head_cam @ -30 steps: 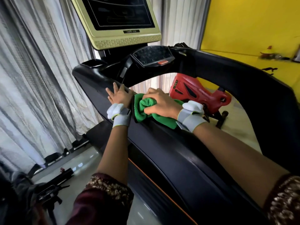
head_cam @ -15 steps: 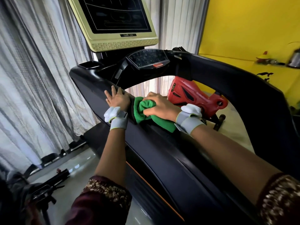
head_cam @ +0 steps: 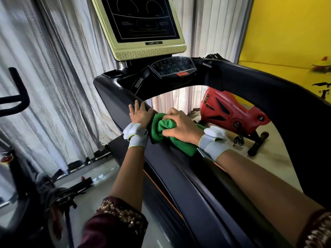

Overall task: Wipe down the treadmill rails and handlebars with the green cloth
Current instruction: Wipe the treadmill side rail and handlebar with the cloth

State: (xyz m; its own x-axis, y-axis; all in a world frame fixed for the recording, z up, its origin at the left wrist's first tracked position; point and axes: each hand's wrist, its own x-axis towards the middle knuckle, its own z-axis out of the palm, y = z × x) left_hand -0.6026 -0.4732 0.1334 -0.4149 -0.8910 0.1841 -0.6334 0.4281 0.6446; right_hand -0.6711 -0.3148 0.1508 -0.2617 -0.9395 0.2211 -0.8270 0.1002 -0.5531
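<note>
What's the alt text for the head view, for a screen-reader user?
A person's right hand presses a bunched green cloth onto the treadmill's black left rail, while the left hand lies flat on the rail just ahead. Beyond are the console, a tan-framed screen and white curtains.

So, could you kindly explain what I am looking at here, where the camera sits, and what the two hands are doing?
There is no robot here. One wide-angle camera worn on a person's head looks forward and down, so you see their own forearms reaching out. The big black shape is a treadmill; its left rail runs from the lower edge up to the console, with a cream-framed screen above. The right hand is closed on a bunched green cloth and presses it on that rail. The left hand lies flat and open on the rail just ahead of the cloth and holds nothing. Both wrists wear white bands. Behind stands a red machine on the floor.
</note>
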